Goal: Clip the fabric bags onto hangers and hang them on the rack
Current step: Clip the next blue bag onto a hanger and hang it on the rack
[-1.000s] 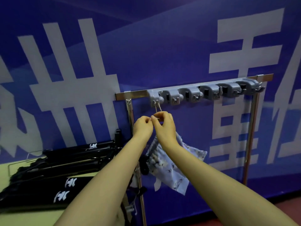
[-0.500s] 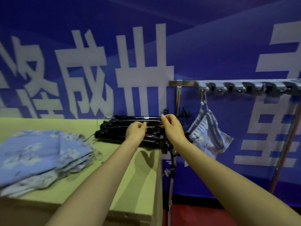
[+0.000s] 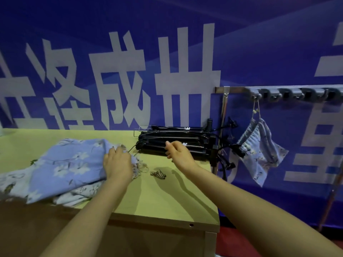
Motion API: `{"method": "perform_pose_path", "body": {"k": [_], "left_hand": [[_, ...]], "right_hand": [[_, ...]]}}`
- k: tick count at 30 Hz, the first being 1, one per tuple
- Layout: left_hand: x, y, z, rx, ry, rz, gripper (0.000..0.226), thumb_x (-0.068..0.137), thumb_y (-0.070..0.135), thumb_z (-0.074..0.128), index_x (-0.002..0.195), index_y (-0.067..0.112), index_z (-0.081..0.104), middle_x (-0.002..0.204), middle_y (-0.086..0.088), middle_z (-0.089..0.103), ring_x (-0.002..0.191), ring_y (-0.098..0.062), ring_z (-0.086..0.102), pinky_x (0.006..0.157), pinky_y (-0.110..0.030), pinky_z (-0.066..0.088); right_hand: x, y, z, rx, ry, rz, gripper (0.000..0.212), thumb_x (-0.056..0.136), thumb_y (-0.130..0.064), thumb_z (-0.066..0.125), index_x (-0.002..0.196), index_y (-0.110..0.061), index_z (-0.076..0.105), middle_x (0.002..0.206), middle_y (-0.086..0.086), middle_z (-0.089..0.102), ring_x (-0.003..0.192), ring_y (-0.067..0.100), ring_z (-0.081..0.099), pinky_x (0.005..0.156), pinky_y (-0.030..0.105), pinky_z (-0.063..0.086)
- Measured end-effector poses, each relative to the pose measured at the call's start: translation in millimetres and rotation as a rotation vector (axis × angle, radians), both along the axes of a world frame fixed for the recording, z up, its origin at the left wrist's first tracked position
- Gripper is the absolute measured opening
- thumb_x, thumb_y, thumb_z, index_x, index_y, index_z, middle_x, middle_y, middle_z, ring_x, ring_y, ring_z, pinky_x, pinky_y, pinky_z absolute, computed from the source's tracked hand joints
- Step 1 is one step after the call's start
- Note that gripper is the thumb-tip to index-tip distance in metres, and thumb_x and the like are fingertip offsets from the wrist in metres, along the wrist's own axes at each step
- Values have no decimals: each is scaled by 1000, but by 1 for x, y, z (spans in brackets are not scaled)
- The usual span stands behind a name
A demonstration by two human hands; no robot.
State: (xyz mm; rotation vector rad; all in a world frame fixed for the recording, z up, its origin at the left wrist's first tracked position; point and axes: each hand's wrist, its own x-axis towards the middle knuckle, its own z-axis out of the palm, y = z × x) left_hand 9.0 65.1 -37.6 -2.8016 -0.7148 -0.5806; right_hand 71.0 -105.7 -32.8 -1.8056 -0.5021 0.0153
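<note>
A pile of blue floral fabric bags (image 3: 68,164) lies on the left of the green table (image 3: 167,197). My left hand (image 3: 117,163) rests on the pile's right edge, fingers down on the cloth; whether they grip it is unclear. My right hand (image 3: 178,152) hovers with fingers apart over the front of a stack of black hangers (image 3: 176,143) and holds nothing. One floral bag (image 3: 261,153) hangs by its cord from the leftmost grey hook of the metal rack (image 3: 289,91) at the right.
A few small metal clips (image 3: 158,174) lie on the table between my hands. The rack's upright pole (image 3: 223,115) stands just past the table's right edge. A blue banner wall with white characters (image 3: 167,75) closes the back.
My view has swung left from the rack to the table. Both hands left the hung bag; the left dropped onto the bag pile and the right moved over the hangers.
</note>
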Motion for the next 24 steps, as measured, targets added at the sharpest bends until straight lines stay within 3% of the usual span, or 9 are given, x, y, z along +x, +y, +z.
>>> {"method": "perform_pose_path", "body": {"k": [3, 5, 7, 10, 13, 17, 19, 21, 24], "left_hand": [[3, 9, 5, -32, -35, 29, 23, 91, 5, 45, 101, 12, 66, 112, -7, 62, 105, -25, 53, 74, -33, 42], [10, 18, 9, -166, -186, 3, 23, 95, 10, 44, 93, 7, 67, 103, -12, 63, 92, -30, 56, 60, -34, 39], [17, 24, 14, -335, -356, -52, 33, 98, 20, 44, 85, 0, 66, 94, -21, 63, 76, -34, 54, 56, -35, 36], [16, 20, 35, -535, -579, -111, 43, 101, 22, 36, 82, -7, 61, 89, -28, 61, 69, -33, 47, 59, -36, 31], [11, 12, 63, -686, -897, -133, 42, 101, 22, 33, 89, -9, 59, 95, -28, 60, 81, -37, 53, 70, -42, 37], [5, -6, 100, -774, -1229, -277, 35, 101, 23, 33, 93, 0, 59, 97, -14, 58, 84, -19, 54, 81, -37, 44], [3, -17, 119, -794, -1300, -389, 28, 101, 23, 32, 92, 11, 56, 89, -2, 55, 76, -3, 51, 77, -28, 45], [2, -27, 135, -748, -1317, -479, 27, 101, 22, 32, 96, 13, 57, 85, 6, 54, 75, 2, 49, 75, -21, 44], [0, -47, 155, -697, -1296, -625, 28, 101, 22, 33, 99, 9, 58, 84, 8, 55, 74, 7, 52, 68, -10, 44]], "right_hand": [[0, 10, -3, 5, 42, 14, 39, 99, -40, 38, 110, -7, 56, 94, 1, 58, 80, 10, 55, 73, 26, 44], [1, 18, -4, -2, 75, 18, 37, 99, -41, 39, 109, -9, 55, 96, 2, 59, 76, 9, 56, 76, 31, 45], [-1, 25, -4, -23, 114, 55, 34, 99, -40, 40, 112, -11, 53, 102, 5, 61, 78, 12, 60, 80, 36, 48], [-6, 35, -2, 2, 226, 190, 40, 98, -36, 44, 129, -10, 45, 116, 10, 58, 90, 19, 63, 85, 37, 52], [-13, 49, 4, 98, 364, 348, 58, 94, -39, 52, 144, -14, 32, 133, 13, 52, 100, 23, 64, 81, 29, 54], [-20, 69, 19, 239, 439, 482, 75, 89, -40, 60, 150, -30, 17, 146, 11, 42, 120, 27, 57, 93, 34, 51], [-23, 78, 29, 307, 472, 544, 71, 90, -38, 61, 147, -33, 20, 141, 10, 48, 117, 27, 58, 96, 37, 50], [-27, 89, 39, 390, 494, 597, 54, 92, -31, 58, 139, -27, 30, 126, 7, 56, 99, 23, 63, 91, 36, 50], [-28, 99, 57, 500, 448, 565, 42, 94, -18, 52, 134, -14, 38, 91, 3, 62, 69, 13, 60, 62, 25, 53]]}}
